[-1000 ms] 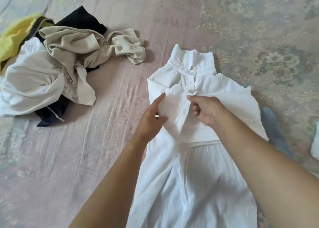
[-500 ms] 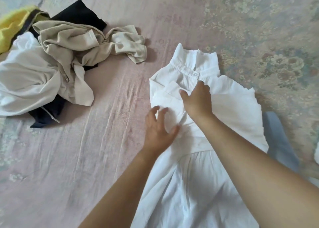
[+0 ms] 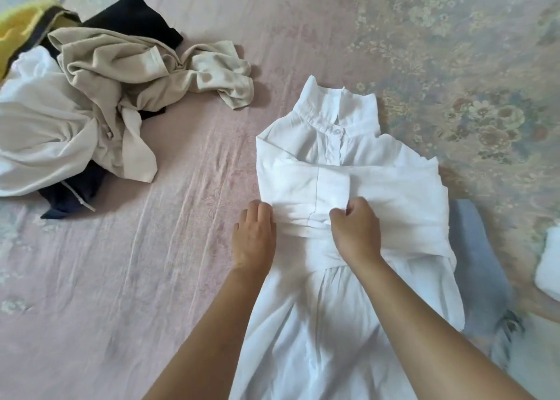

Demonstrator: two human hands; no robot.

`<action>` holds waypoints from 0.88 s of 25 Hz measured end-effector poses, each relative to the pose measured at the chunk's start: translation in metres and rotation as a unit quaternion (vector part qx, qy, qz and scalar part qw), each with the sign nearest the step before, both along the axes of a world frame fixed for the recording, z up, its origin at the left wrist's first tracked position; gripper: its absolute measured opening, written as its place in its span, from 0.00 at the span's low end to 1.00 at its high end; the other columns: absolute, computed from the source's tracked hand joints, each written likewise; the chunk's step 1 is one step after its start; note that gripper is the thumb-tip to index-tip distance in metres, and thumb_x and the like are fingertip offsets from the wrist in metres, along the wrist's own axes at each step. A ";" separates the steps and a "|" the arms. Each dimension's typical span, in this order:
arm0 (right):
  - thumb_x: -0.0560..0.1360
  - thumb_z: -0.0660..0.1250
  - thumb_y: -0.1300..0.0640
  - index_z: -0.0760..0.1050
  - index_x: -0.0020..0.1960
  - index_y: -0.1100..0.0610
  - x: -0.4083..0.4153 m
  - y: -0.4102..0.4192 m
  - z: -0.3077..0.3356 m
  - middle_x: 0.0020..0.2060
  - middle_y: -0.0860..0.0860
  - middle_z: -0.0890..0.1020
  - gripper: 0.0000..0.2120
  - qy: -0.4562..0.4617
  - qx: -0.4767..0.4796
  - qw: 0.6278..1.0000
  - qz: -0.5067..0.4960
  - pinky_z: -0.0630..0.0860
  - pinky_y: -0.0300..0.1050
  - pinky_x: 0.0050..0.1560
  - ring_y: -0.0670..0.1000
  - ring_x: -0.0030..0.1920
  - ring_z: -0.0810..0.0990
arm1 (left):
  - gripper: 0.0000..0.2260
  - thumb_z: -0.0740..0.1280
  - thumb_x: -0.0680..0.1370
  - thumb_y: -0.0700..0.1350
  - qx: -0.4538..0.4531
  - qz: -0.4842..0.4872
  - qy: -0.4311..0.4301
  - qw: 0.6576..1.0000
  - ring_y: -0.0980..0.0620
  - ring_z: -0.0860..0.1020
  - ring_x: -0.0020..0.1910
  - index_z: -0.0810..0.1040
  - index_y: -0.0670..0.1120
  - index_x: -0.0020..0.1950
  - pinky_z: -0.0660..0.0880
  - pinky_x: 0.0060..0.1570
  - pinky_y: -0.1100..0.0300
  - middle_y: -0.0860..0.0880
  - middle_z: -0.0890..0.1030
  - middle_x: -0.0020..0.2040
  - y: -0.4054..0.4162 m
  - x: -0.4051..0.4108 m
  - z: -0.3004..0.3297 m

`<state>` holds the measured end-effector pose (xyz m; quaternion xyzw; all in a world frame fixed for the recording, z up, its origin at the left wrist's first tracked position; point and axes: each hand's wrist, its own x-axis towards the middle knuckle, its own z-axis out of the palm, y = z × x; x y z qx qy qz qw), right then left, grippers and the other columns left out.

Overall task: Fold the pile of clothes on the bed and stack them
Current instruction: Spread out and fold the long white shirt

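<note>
A white collared dress (image 3: 342, 145) lies face up on the bed, collar away from me, with both sleeves folded flat across its chest. My left hand (image 3: 254, 239) rests at the dress's left edge near the waist, fingers curled over the edge of the fabric. My right hand (image 3: 356, 230) sits at the middle of the waist, fingers pinched on the lower edge of the folded sleeve. An unfolded pile of clothes (image 3: 91, 102) lies at the far left: beige, white, black and yellow garments tangled together.
The bed (image 3: 188, 278) has a pink floral sheet, wrinkled. A grey-blue garment (image 3: 478, 248) pokes out from under the dress on the right. A folded white item (image 3: 548, 263) lies at the right edge of the view.
Both hands have slid down from the chest of the dress to its waist. The sleeves, earlier being laid over, now lie flat across the chest.
</note>
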<state>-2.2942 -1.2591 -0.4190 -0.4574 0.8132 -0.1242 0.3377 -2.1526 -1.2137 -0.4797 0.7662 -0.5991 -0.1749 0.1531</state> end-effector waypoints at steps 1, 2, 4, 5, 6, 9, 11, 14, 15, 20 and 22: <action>0.75 0.58 0.59 0.64 0.40 0.57 -0.003 0.005 -0.004 0.32 0.49 0.70 0.06 0.025 0.042 0.998 0.034 0.61 0.45 0.32 0.54 0.37 0.70 | 0.06 0.58 0.79 0.39 0.065 -0.014 -0.022 0.998 0.42 0.74 0.51 0.73 0.38 0.51 0.70 0.45 0.50 0.42 0.75 0.53 0.005 0.003 -0.007; 0.75 0.58 0.58 0.64 0.39 0.57 -0.003 0.006 -0.006 0.32 0.49 0.69 0.07 0.037 0.055 0.996 0.053 0.61 0.45 0.32 0.54 0.37 0.69 | 0.07 0.58 0.80 0.42 0.090 -0.026 -0.035 0.995 0.44 0.73 0.54 0.72 0.40 0.53 0.68 0.49 0.52 0.45 0.74 0.56 0.012 0.005 -0.013; 0.75 0.58 0.57 0.64 0.39 0.57 0.001 0.006 -0.009 0.31 0.49 0.70 0.07 0.052 0.028 0.996 0.064 0.59 0.44 0.30 0.55 0.36 0.70 | 0.07 0.60 0.79 0.43 0.075 -0.040 -0.007 0.996 0.43 0.72 0.54 0.73 0.40 0.53 0.68 0.52 0.52 0.44 0.74 0.55 0.025 0.006 -0.017; 0.75 0.58 0.56 0.66 0.42 0.57 0.002 0.007 -0.011 0.34 0.50 0.73 0.05 0.078 0.026 0.993 0.083 0.60 0.44 0.31 0.56 0.39 0.73 | 0.06 0.63 0.78 0.40 0.057 -0.044 0.019 0.997 0.41 0.74 0.52 0.74 0.38 0.51 0.70 0.51 0.50 0.42 0.75 0.53 0.033 0.007 -0.016; 0.75 0.58 0.56 0.69 0.47 0.58 0.000 0.007 -0.011 0.39 0.52 0.76 0.06 0.106 0.045 0.987 0.114 0.64 0.44 0.35 0.58 0.44 0.76 | 0.06 0.65 0.77 0.38 0.040 -0.036 0.055 0.997 0.39 0.75 0.49 0.74 0.36 0.50 0.72 0.49 0.47 0.40 0.75 0.51 0.043 0.009 -0.014; 0.78 0.57 0.53 0.72 0.59 0.62 -0.013 0.001 -0.011 0.56 0.60 0.78 0.16 0.143 0.122 0.968 0.166 0.70 0.48 0.50 0.60 0.58 0.76 | 0.12 0.68 0.76 0.43 0.104 0.034 0.203 0.973 0.43 0.75 0.45 0.71 0.39 0.54 0.74 0.47 0.50 0.43 0.75 0.49 0.085 0.036 -0.005; 0.78 0.58 0.51 0.70 0.59 0.63 -0.013 0.011 -0.009 0.56 0.61 0.77 0.17 0.193 0.075 0.965 0.164 0.69 0.49 0.48 0.61 0.58 0.75 | 0.15 0.70 0.74 0.50 0.216 0.040 0.220 0.950 0.49 0.75 0.43 0.68 0.46 0.53 0.72 0.43 0.56 0.49 0.76 0.48 0.131 0.061 -0.004; 0.74 0.66 0.56 0.70 0.61 0.64 0.004 0.070 -0.011 0.54 0.61 0.76 0.18 0.269 -0.100 0.927 0.242 0.72 0.54 0.46 0.62 0.54 0.75 | 0.21 0.71 0.70 0.58 0.314 -0.030 0.111 0.943 0.55 0.74 0.40 0.64 0.50 0.50 0.70 0.39 0.60 0.55 0.75 0.43 0.202 0.083 0.001; 0.71 0.69 0.59 0.73 0.60 0.64 0.008 0.102 -0.013 0.54 0.62 0.77 0.20 0.266 -0.151 0.912 0.274 0.74 0.54 0.46 0.63 0.52 0.77 | 0.21 0.70 0.70 0.60 0.337 -0.050 0.096 0.935 0.55 0.74 0.40 0.64 0.51 0.51 0.70 0.39 0.61 0.56 0.75 0.44 0.220 0.084 0.005; 0.74 0.61 0.57 0.78 0.57 0.60 0.013 0.273 -0.037 0.53 0.55 0.80 0.15 0.118 -0.182 0.871 0.441 0.79 0.47 0.49 0.56 0.49 0.81 | 0.26 0.66 0.74 0.52 0.313 -0.153 0.006 0.937 0.49 0.78 0.51 0.60 0.50 0.69 0.72 0.43 0.60 0.50 0.78 0.55 0.277 0.066 0.012; 0.79 0.59 0.52 0.71 0.63 0.54 0.031 0.318 -0.034 0.51 0.45 0.78 0.14 -0.080 0.031 0.957 0.279 0.76 0.38 0.51 0.44 0.49 0.79 | 0.26 0.72 0.64 0.41 0.179 -0.224 0.014 0.958 0.51 0.79 0.34 0.67 0.49 0.59 0.71 0.26 0.61 0.50 0.78 0.41 0.290 0.050 0.021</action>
